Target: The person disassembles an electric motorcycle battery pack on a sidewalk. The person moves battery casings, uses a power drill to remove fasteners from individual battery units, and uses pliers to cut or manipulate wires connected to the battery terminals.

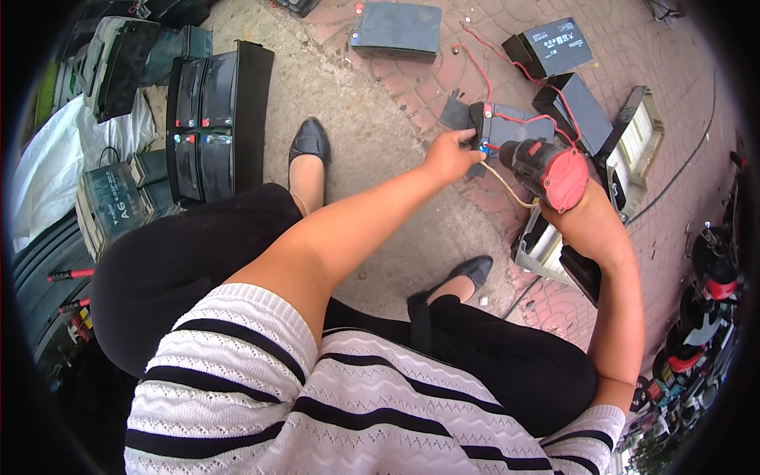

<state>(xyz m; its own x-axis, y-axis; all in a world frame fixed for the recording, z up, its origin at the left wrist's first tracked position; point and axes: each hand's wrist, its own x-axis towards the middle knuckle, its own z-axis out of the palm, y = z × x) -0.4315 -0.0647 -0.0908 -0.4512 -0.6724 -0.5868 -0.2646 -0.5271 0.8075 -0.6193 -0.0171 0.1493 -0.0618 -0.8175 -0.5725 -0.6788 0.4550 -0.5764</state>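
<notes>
My right hand (582, 226) grips a red and black cordless drill (554, 170). Its bit points left, at the blue-marked terminal of a dark grey battery (518, 127) on the ground. At that same end of the battery is my left hand (453, 158), thumb and fingers curled around the terminal area; exactly what they pinch is hidden. A pale wire (507, 184) runs from beside the left thumb to below the drill. From the red-marked terminal, a red wire (513, 119) loops away to the right.
More batteries lie around: a grey battery (396, 30) at the far side, a dark battery (558, 47) at far right. Open battery casings (633, 138) stand to the right. On the left is a black case (253, 119) holding several batteries. Parked vehicles (704, 317) line the right edge.
</notes>
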